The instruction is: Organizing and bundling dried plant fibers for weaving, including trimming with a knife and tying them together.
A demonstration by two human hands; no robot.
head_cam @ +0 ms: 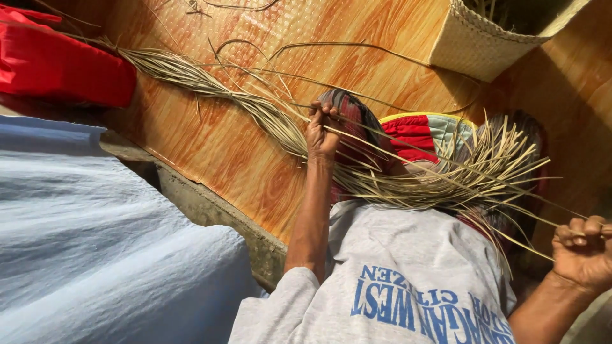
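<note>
- Left hand raised mid-floor, fingers clenched around one long dry strip pulled from the reed bundle.
- Right hand near floor's right edge, fist clenched on thin strips.
- Woven basket at top right corner.

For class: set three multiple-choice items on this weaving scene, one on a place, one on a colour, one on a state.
1. Where is the woven basket?
A. top right
B. bottom left
C. centre

2. What colour is the cloth bundle at top left?
A. green
B. red
C. black

3. How is the right hand?
A. flat open
B. closed on straw strands
C. touching nothing

Answers: 1 A, it sits at the upper right on the mat. 2 B, it is plainly red. 3 B, its fingers curl round thin strands; the left hand also pinches strands.
</note>
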